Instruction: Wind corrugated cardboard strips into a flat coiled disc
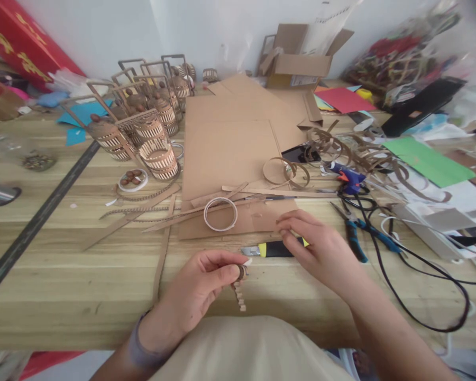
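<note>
My left hand (206, 283) pinches a corrugated cardboard strip (240, 293) between thumb and fingers. One end of it is rolled into a small coil and the wavy tail hangs down toward me. To its right, my right hand (313, 241) is raised over the table with thumb and fingertips together; what they hold, if anything, is too small to make out. Beneath that hand lies a utility knife (277, 248) with a yellow and black handle, its blade pointing left. A white-edged ring (220, 229) rests just beyond on cut cardboard strips (198, 209).
Cardboard sheets (230, 143) cover the middle. Several small slatted lanterns (158, 159) with handles stand at left behind a dish of brown beads (133, 180). At right are pliers (355, 238), a blue glue gun (351, 179), looping black cable (381, 270) and curled strips (341, 145).
</note>
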`<state>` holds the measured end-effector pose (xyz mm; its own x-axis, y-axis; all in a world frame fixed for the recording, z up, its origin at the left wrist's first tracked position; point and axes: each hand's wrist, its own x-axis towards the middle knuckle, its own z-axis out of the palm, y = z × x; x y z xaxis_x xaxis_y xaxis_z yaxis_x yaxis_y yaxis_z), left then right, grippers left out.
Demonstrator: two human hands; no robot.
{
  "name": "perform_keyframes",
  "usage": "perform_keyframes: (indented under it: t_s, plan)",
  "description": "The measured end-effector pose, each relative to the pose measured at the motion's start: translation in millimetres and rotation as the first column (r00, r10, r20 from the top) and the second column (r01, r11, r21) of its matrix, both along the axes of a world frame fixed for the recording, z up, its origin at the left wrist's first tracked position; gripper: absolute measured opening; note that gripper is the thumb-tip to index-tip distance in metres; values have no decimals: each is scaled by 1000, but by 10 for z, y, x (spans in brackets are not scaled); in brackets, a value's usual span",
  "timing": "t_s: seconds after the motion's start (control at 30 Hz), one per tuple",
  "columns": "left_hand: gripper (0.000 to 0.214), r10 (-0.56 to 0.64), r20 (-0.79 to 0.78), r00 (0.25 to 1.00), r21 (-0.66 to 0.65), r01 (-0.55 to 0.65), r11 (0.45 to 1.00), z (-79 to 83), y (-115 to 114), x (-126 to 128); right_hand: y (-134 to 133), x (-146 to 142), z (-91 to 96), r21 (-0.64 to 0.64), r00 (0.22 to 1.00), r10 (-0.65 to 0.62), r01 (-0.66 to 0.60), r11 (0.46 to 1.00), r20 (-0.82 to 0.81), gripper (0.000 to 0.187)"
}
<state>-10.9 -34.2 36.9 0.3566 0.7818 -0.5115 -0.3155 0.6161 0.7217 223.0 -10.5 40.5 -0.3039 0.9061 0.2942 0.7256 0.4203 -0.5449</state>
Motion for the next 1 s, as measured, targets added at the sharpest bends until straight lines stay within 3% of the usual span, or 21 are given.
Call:
perform_keyframes:
  t_s: [0.17,0.3,0.47,0.57,0.77,1.0]
  plan:
    - [25,-14,8,1000,-22,14,1000,-2,12,24,-65,46,-82,59,997,-46,49,997,-61,26]
    - [27,-7,64,998,-50,10,999,-11,7,23,-113,10,-90,-14,970,-128,128,992,-206,19]
    - [28,-6,110,994,-79,15,997,-24,5,14,-125,-87,-107,-59,978,-160,153,986,-134,33]
    - [27,-7,125,992,-79,17,997,-28,2,11,-157,-208,-117,27,976,-149,155,987,-160,15]
    - [23,-8,139,990,-60,16,998,-32,-2,15,-253,-438,-14,-30,947,-39,31,999,-319,18]
    - [25,17,165,986,-89,-2,996,-18,-5,10,-266,-498,-3,-88,900,40,-86,992,-434,8]
